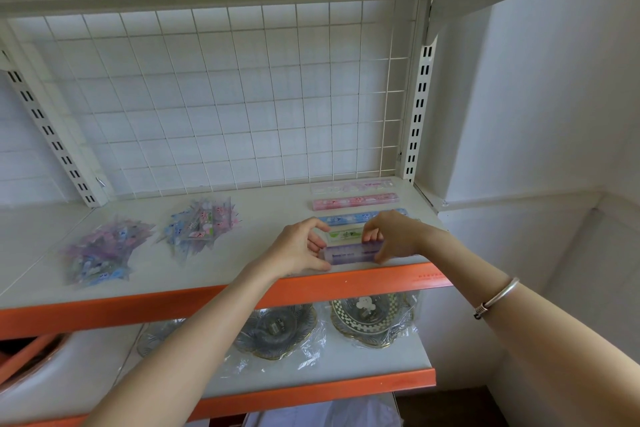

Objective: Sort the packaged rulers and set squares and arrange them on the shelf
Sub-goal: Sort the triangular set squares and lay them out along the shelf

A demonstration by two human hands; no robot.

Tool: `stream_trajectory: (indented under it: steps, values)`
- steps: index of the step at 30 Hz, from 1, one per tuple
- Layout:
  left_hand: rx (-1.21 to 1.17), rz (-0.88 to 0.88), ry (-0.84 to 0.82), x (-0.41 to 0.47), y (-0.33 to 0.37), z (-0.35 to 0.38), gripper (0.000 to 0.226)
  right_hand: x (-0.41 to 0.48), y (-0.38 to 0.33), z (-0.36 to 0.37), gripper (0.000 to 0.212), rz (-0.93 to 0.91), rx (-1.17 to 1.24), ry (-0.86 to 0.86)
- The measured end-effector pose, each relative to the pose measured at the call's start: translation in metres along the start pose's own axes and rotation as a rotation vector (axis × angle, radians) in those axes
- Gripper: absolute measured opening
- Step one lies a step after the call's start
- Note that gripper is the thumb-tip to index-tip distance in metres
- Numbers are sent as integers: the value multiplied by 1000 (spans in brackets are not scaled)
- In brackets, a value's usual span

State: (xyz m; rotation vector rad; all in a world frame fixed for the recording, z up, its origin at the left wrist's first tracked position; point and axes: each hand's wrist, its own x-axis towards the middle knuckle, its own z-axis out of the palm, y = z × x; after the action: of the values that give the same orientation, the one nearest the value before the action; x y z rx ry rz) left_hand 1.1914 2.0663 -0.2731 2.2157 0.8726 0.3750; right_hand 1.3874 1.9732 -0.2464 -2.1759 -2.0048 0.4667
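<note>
Both grips, left hand and right hand, are pinching opposite ends of the purple ruler, lying crosswise at the shelf front, parallel to the ruler row behind.

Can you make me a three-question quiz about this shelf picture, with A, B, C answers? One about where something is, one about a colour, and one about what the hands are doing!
1. Where are the two piles of set squares?
A. left part of the shelf
B. on the shelf below
C. hanging on the grid

2. What colour is the ruler pack being held?
A. pink
B. purple
C. green

3. What are the hands doing?
A. resting empty
B. both gripping one pack
C. each lifting a different pack

Answers:
1 A: the set square piles lie left on the shelf.
2 B: the purple ruler pack is nearest the front edge.
3 B: the left hand and right hand pinch its ends.
</note>
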Motion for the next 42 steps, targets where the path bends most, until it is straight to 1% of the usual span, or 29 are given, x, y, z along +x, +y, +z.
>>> stream_trajectory:
  steps: [7, 11, 15, 20, 24, 28, 31, 34, 37, 40, 42]
  values:
    - [29, -51, 37, 1, -5, -2, 57, 0, 1, 1, 38, 7, -28, 15]
    - [96, -99, 14, 3, -9, -8, 57, 1, -1, 1, 39, 5, -72, 19]
    - [145, -92, 9, 2, -12, -12, 49, 2, -3, 2, 41, 2, -102, 26]
    - [239, -83, -29, -1, -17, -17, 67, 2, -5, 1, 41, -3, -101, 12]
    - [261, -89, -47, 0, -18, -18, 69, 4, -8, 2, 40, -12, -111, 6]
    - [258, -93, -53, 0, -18, -19, 67, 5, -10, 3, 40, -19, -115, -7]
    - [197, -120, -67, 0, -17, -23, 62, 6, -9, 3, 40, -19, -107, -12]
    - [147, -122, -78, 4, -17, -27, 50, 8, -7, 3, 39, -16, -96, -26]
    - [123, -72, -18, 10, -11, -29, 35, 8, -4, -3, 37, -22, -40, -34]
    - [105, -8, 93, 18, -4, -27, 20, 7, 1, -12, 29, -25, 79, 54]
    - [143, 45, 140, 22, 3, -23, 16, 10, 7, -14, 20, -11, 104, 136]
